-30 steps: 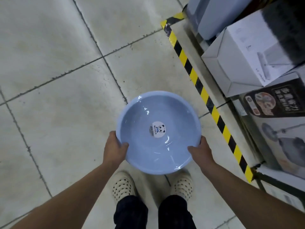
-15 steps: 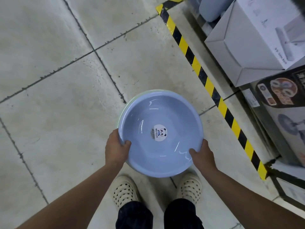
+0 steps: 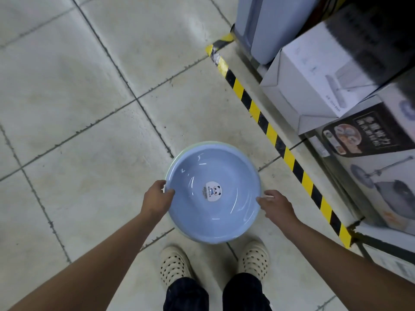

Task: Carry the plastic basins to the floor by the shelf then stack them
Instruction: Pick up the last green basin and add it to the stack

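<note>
A light blue plastic basin point(image 3: 226, 169) with a panda sticker in its middle sits nested inside a pale green basin point(image 3: 168, 169), of which only a thin rim shows. The pair is low over the tiled floor just ahead of my feet; whether it rests on the floor I cannot tell. My left hand point(image 3: 157, 199) grips the left rim, thumb hooked over the edge. My right hand point(image 3: 277, 207) is at the right rim with fingers spread, holding nothing.
A yellow-and-black tape line point(image 3: 269, 129) runs diagonally on the floor along the shelf base. On the shelf at right stand a white box point(image 3: 314, 86) and a dark printed box point(image 3: 363, 133). My cream clogs point(image 3: 175, 265) stand just behind the basins.
The nested basins have gone lower and further from my head. My right hand has come off the right rim and spread its fingers; the left hand still grips.
</note>
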A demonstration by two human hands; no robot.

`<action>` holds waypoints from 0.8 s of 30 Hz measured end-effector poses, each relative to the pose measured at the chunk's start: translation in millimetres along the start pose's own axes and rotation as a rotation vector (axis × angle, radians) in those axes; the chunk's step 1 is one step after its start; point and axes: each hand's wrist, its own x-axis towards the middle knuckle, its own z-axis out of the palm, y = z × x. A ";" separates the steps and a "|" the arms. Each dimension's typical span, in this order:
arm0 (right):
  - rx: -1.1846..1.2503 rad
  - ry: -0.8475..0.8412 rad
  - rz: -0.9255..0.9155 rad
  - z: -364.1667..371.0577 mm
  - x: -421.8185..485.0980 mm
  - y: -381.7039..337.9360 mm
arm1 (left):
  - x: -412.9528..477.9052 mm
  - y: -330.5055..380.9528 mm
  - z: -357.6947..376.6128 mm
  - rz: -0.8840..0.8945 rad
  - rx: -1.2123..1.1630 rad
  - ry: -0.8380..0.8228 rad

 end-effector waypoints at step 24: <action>0.660 0.373 -0.138 -331.1 -532.2 2.2 | -479.8 288.7 -155.2 0.614 -0.032 -0.323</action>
